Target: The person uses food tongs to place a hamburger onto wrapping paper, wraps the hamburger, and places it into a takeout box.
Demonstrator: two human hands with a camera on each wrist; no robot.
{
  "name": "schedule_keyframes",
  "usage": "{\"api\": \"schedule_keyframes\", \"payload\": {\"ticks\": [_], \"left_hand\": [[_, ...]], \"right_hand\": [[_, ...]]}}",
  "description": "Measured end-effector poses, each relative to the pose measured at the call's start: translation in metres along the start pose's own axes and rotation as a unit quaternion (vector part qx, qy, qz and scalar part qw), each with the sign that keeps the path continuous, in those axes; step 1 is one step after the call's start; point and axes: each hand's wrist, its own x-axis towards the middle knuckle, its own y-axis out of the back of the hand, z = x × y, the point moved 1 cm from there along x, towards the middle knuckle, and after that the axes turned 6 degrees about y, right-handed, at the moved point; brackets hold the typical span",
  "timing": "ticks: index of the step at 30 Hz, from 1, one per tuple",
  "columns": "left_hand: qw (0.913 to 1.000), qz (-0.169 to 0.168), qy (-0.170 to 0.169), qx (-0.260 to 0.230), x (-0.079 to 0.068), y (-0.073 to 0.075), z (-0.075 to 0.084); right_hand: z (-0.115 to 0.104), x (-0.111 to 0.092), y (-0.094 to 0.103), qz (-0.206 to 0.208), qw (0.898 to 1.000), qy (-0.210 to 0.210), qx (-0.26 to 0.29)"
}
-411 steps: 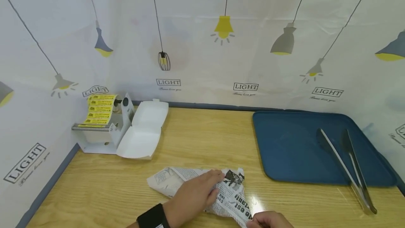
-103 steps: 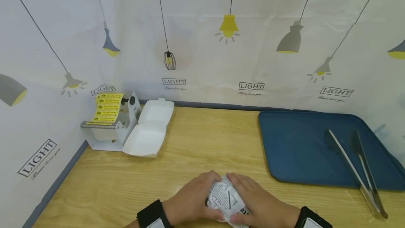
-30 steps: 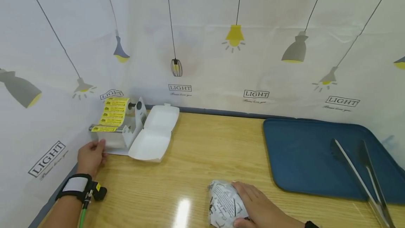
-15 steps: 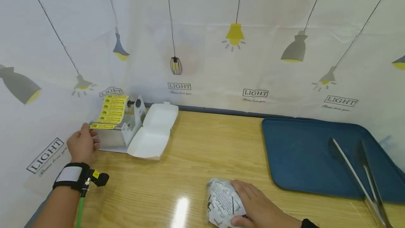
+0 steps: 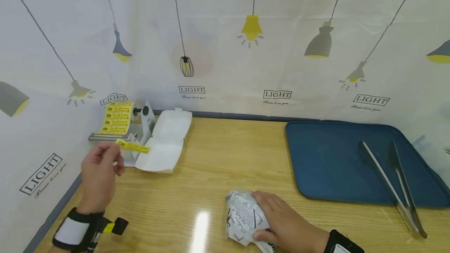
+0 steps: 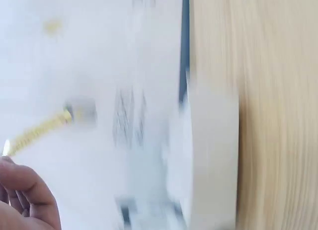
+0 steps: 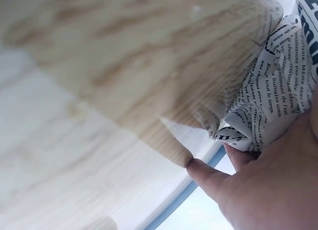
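My left hand (image 5: 102,175) pinches one end of a yellow sticker strip (image 5: 135,146), held in the air in front of the label dispenser (image 5: 116,138). The left wrist view is blurred, but the yellow strip (image 6: 39,133) shows there above the curled fingers (image 6: 27,188). At the lower middle of the head view, a bundle wrapped in newsprint paper (image 5: 244,218) sits on the table. My right hand (image 5: 286,221) holds its right side, thumb in front and fingers over the top. In the right wrist view the crumpled printed paper (image 7: 271,86) lies against that hand.
A white clamshell box (image 5: 163,143) stands open beside the dispenser. On the right lies a blue tray (image 5: 327,167) with metal tongs (image 5: 390,182) across it, their joined end over its front edge. A printed wall sheet (image 5: 225,50) borders the wooden table (image 5: 218,147).
The loose newsprint has become a compact bundle. My left hand left it, reached to the dispenser, took the front yellow sticker and drew it off to the right. The right hand stayed on the bundle.
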Motion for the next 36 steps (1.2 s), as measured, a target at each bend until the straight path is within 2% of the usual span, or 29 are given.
{"api": "schedule_keyframes", "payload": {"ticks": [1,2,3,4,5,6,7,8,10,12,14,16,20,22,23,26,29,32,36], "left_hand": [[0.9971,-0.067,-0.026,-0.026,-0.019,-0.012,0.001],[0.9874,-0.141,-0.045,-0.055,-0.038,-0.024,0.001],[0.9725,-0.211,-0.055,-0.081,-0.057,-0.037,-0.001],[0.9532,-0.278,-0.062,-0.101,-0.075,-0.048,-0.004],[0.9298,-0.341,-0.064,-0.123,-0.091,-0.059,-0.009],[0.9104,-0.390,-0.051,-0.128,-0.107,-0.070,-0.016],[0.9006,-0.418,-0.038,-0.112,-0.120,-0.079,-0.023],[0.8962,-0.435,-0.019,-0.086,-0.131,-0.087,-0.032],[0.9000,-0.434,0.024,-0.029,-0.147,-0.100,-0.050],[0.9065,-0.416,0.069,0.026,-0.156,-0.107,-0.067],[0.9107,-0.398,0.087,0.069,-0.163,-0.111,-0.082],[0.9136,-0.386,0.092,0.087,-0.168,-0.113,-0.092],[0.9220,-0.368,0.043,0.113,-0.173,-0.114,-0.103],[0.9249,-0.350,0.003,0.148,-0.173,-0.115,-0.104],[0.9231,-0.342,-0.017,0.175,-0.173,-0.116,-0.103],[0.9083,-0.329,-0.044,0.255,-0.171,-0.120,-0.100],[0.8860,-0.339,-0.034,0.315,-0.169,-0.124,-0.096],[0.8636,-0.353,-0.040,0.358,-0.167,-0.127,-0.092],[0.8371,-0.365,-0.071,0.401,-0.166,-0.131,-0.089]], "right_hand": [[0.000,0.000,0.000,-0.001,1.000,-0.002,0.001],[0.000,0.000,-0.001,-0.003,1.000,-0.005,0.002],[0.000,0.000,-0.001,-0.004,1.000,-0.009,0.003],[0.000,0.000,-0.002,-0.006,1.000,-0.012,0.001],[0.001,0.001,-0.002,-0.008,1.000,-0.016,0.000],[0.001,0.001,-0.002,-0.008,1.000,-0.019,0.000],[0.002,0.001,-0.003,-0.005,1.000,-0.020,-0.003],[0.002,0.001,-0.003,-0.002,1.000,-0.021,-0.006],[0.002,0.002,-0.003,0.007,1.000,-0.020,-0.017],[0.002,0.002,-0.004,0.019,0.999,-0.017,-0.025],[0.002,0.002,-0.004,0.023,0.999,-0.014,-0.034],[0.001,0.003,-0.004,0.020,0.999,-0.013,-0.039],[0.001,0.005,-0.004,0.009,0.999,-0.013,-0.045],[0.000,0.006,-0.003,0.008,0.999,-0.012,-0.046],[0.000,0.006,-0.002,0.008,0.999,-0.011,-0.046],[0.000,0.007,-0.002,0.011,0.999,-0.008,-0.046],[-0.002,0.006,-0.001,0.016,0.999,-0.006,-0.045],[-0.002,0.005,-0.002,0.024,0.999,-0.001,-0.048],[-0.002,0.003,-0.003,0.030,0.998,0.003,-0.051]]}}
